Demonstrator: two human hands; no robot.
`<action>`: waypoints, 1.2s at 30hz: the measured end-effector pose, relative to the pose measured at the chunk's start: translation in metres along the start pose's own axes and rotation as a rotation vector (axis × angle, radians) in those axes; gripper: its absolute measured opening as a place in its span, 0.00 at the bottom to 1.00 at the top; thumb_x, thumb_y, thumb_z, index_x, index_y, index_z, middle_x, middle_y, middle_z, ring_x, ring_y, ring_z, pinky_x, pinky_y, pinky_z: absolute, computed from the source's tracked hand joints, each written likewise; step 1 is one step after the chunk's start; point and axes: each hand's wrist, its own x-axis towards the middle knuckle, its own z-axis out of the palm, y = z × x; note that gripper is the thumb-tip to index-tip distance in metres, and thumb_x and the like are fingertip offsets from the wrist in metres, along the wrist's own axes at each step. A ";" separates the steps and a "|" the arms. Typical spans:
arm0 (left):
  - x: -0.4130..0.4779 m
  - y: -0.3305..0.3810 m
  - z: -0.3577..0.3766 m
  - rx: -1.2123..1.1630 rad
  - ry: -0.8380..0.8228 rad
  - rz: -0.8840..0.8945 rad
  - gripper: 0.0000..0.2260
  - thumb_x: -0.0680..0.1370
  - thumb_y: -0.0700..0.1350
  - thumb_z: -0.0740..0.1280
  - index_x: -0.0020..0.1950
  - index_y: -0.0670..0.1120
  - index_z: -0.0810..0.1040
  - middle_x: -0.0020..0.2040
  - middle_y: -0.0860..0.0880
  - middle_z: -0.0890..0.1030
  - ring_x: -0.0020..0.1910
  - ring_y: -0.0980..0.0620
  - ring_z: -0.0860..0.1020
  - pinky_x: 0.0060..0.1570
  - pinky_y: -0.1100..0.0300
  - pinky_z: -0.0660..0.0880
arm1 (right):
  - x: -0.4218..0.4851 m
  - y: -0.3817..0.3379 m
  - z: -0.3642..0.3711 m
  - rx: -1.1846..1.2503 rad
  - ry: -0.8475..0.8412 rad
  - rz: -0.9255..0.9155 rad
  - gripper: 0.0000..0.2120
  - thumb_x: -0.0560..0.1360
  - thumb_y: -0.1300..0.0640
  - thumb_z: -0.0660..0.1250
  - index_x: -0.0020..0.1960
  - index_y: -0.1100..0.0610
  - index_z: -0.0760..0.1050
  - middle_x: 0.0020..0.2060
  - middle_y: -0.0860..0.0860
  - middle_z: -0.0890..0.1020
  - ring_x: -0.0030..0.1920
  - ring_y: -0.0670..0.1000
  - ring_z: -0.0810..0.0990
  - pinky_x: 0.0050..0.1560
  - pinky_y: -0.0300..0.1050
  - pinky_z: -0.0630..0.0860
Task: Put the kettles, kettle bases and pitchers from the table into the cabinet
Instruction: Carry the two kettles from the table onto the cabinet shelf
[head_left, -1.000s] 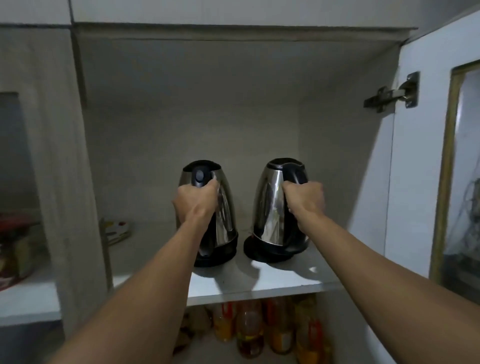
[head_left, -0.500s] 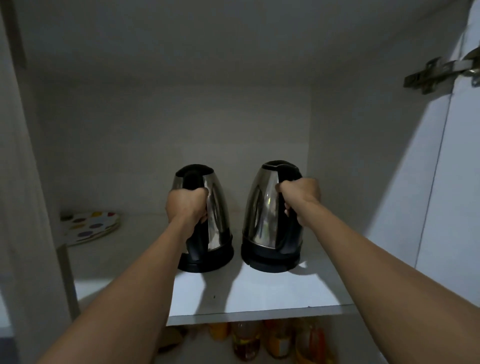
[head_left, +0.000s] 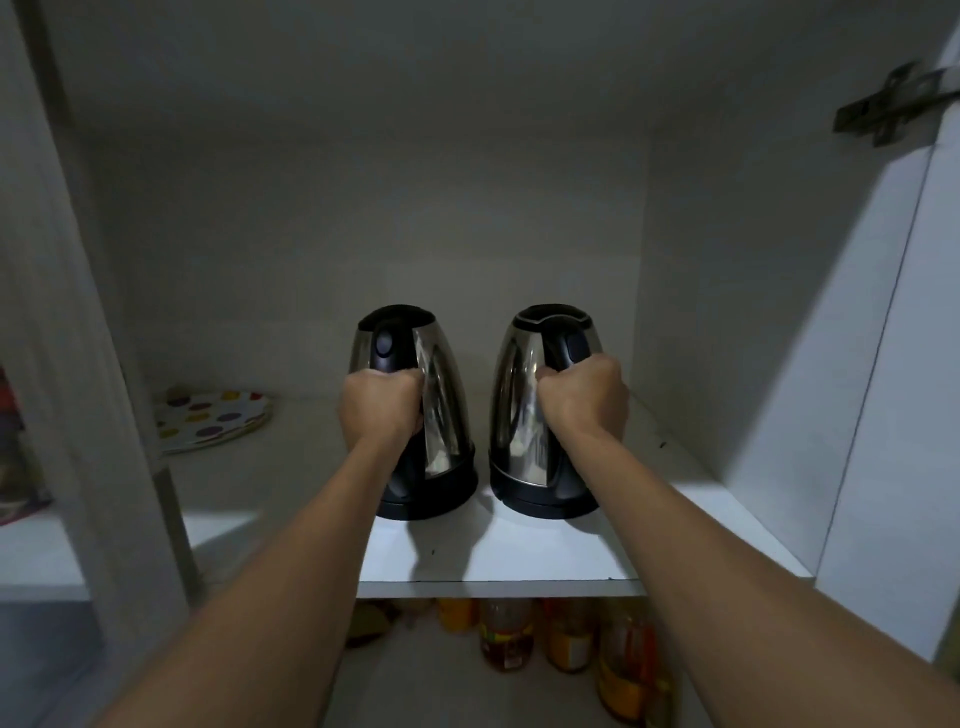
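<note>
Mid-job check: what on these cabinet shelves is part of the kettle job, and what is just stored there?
Job items:
left kettle, held by the left hand
right kettle, held by the right hand
cabinet shelf they stand on

Just stored:
polka-dot plates
bottles on the shelf below

I count two steel kettles (head_left: 441, 410) (head_left: 524, 410), one in each of my two hands (head_left: 379, 405) (head_left: 584, 400), one spotted plate (head_left: 213, 418), and about five bottles (head_left: 506, 642) below

You see two shiny steel kettles with black lids, left kettle (head_left: 441, 410) and right kettle (head_left: 524, 410), upright, just apart on the white cabinet shelf (head_left: 519, 551).
</note>
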 end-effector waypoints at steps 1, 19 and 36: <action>-0.006 -0.010 0.002 0.046 0.047 0.033 0.13 0.67 0.47 0.68 0.45 0.41 0.83 0.38 0.40 0.83 0.40 0.38 0.82 0.37 0.53 0.74 | -0.004 0.004 0.000 0.003 0.016 -0.019 0.06 0.72 0.55 0.70 0.43 0.53 0.72 0.42 0.55 0.81 0.48 0.62 0.82 0.44 0.46 0.74; 0.042 -0.116 0.069 0.057 -0.016 0.127 0.13 0.69 0.43 0.74 0.49 0.37 0.82 0.45 0.35 0.81 0.49 0.34 0.79 0.45 0.50 0.79 | 0.017 0.098 0.086 -0.017 0.146 0.188 0.23 0.67 0.53 0.79 0.57 0.59 0.78 0.58 0.60 0.73 0.53 0.66 0.77 0.59 0.53 0.75; 0.149 -0.133 0.155 -0.011 -0.040 0.135 0.14 0.67 0.39 0.78 0.47 0.35 0.80 0.45 0.38 0.81 0.45 0.42 0.81 0.43 0.53 0.77 | 0.143 0.122 0.149 -0.024 -0.007 0.135 0.27 0.70 0.51 0.76 0.65 0.58 0.73 0.58 0.62 0.74 0.58 0.62 0.74 0.56 0.50 0.74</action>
